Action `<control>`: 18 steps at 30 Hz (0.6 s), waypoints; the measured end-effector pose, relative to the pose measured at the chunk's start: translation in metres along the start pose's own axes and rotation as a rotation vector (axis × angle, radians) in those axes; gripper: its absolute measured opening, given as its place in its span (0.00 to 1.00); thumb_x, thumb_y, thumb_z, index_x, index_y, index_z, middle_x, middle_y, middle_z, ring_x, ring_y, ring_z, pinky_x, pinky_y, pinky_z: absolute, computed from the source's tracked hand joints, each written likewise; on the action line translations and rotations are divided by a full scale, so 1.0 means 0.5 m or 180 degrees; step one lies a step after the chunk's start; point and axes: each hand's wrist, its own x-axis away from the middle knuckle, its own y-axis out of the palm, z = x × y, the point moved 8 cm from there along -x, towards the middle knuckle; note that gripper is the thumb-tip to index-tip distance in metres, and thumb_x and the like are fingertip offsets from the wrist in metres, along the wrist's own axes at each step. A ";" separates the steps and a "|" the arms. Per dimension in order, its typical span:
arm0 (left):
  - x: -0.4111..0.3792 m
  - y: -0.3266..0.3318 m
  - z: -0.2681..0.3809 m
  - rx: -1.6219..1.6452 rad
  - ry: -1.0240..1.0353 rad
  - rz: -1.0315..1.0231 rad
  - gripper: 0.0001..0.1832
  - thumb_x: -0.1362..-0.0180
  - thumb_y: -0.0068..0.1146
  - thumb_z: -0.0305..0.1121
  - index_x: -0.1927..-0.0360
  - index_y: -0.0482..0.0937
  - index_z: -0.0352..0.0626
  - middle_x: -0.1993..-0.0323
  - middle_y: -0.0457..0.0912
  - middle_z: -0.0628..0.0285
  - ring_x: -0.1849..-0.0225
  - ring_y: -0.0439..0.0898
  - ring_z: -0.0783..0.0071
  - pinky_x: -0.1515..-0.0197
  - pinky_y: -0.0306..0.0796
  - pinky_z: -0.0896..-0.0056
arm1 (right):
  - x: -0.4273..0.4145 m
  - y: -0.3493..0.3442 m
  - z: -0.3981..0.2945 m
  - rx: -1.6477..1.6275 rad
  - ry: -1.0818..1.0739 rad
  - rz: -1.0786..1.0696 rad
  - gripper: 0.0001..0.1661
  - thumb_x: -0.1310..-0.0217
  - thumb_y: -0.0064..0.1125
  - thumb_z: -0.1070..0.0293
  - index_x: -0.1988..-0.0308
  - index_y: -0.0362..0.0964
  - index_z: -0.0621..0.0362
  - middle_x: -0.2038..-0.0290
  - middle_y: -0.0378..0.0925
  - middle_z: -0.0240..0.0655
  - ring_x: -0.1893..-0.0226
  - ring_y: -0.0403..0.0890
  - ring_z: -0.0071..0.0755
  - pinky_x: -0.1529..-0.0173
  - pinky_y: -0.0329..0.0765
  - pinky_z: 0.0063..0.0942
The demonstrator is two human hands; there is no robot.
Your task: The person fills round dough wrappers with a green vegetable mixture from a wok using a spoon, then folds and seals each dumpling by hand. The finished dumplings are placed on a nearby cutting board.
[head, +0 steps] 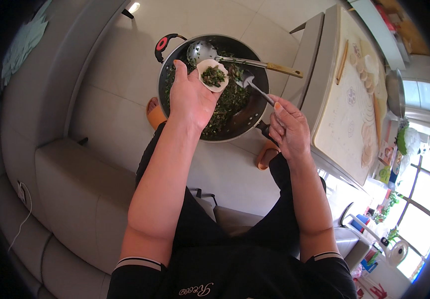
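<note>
A round dough wrapper (pixel 202 71) with a mound of chopped green filling (pixel 213 76) on it rests on the fingers of my left hand (pixel 192 95), over a large dark pan (pixel 254 108). My right hand (pixel 289 125) grips the handle of a metal spoon (pixel 260 91), whose bowl is at the wrapper's right, over the pan, with some filling by it. More chopped green filling (pixel 218 116) covers much of the pan's inside. A metal ladle (pixel 202 52) with a wooden-ended handle lies across the pan's far side, its handle reaching over the right rim.
To the right, a table (pixel 331 123) holds a mat with several dough rounds (pixel 367 140), a thin wooden stick (pixel 342 61) and a rolling pin (pixel 377 116). A grey sofa (pixel 76 179) stands at the left. The pan's black-and-red side handle (pixel 161 45) sticks out far left.
</note>
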 end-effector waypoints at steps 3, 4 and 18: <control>0.003 0.015 -0.008 -0.0062 -0.0123 -0.0205 0.45 0.34 0.18 0.64 0.39 0.59 0.26 0.40 0.67 0.48 0.38 0.67 0.58 0.33 0.59 0.58 | 0.009 0.036 -0.042 0.0734 -0.0552 0.0218 0.15 0.33 0.52 0.70 0.50 0.74 0.63 0.82 0.60 0.22 0.83 0.62 0.15 0.83 0.58 0.17; 0.008 0.022 -0.009 -0.0106 -0.0166 -0.0237 0.45 0.34 0.16 0.64 0.38 0.59 0.26 0.39 0.67 0.46 0.36 0.65 0.56 0.33 0.58 0.57 | 0.012 0.041 -0.052 0.1056 -0.0745 0.0324 0.14 0.34 0.53 0.71 0.50 0.75 0.62 0.83 0.61 0.23 0.82 0.64 0.16 0.82 0.59 0.19; 0.012 0.031 -0.012 0.0389 -0.0229 -0.0315 0.46 0.34 0.19 0.64 0.39 0.57 0.21 0.39 0.65 0.41 0.36 0.64 0.53 0.31 0.56 0.56 | 0.087 0.113 -0.042 0.4489 -0.3683 -0.0045 0.32 0.58 0.57 0.85 0.47 0.73 0.59 0.80 0.59 0.35 0.81 0.67 0.36 0.76 0.69 0.33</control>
